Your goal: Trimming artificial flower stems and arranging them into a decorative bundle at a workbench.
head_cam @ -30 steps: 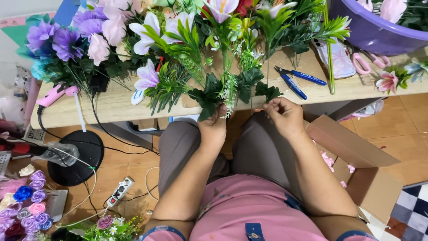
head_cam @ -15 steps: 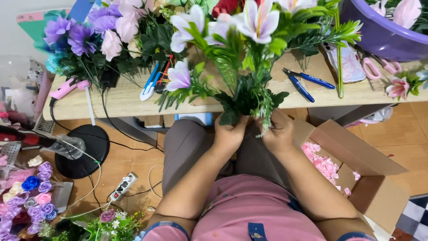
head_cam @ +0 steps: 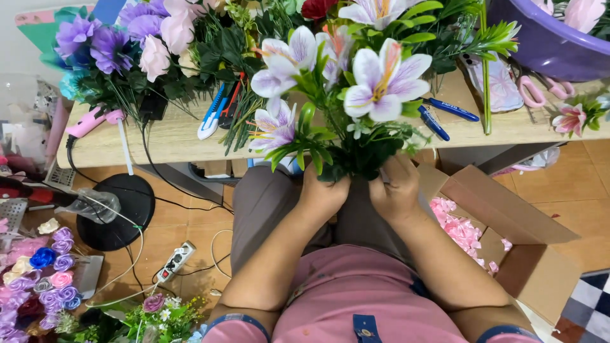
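1. plastic lily bunch (head_cam: 356, 108) sits over our lap, at 12 o'clock from both hands.
2. left hand (head_cam: 324, 194) and right hand (head_cam: 397, 190) are closed round its stems.
3. we judge it light, springy; grip low.

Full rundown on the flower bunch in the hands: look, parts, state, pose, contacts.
The flower bunch looks artificial: white lily-like blooms with lilac streaks and yellow-orange centres, small white blossoms, and glossy green blade leaves over darker foliage at the base. It stands roughly upright, blooms toward the camera, above the person's lap and in front of the wooden table edge. The left hand and right hand both grip the base from below, side by side; the stems are hidden in the hands. Whether it touches the table cannot be told.
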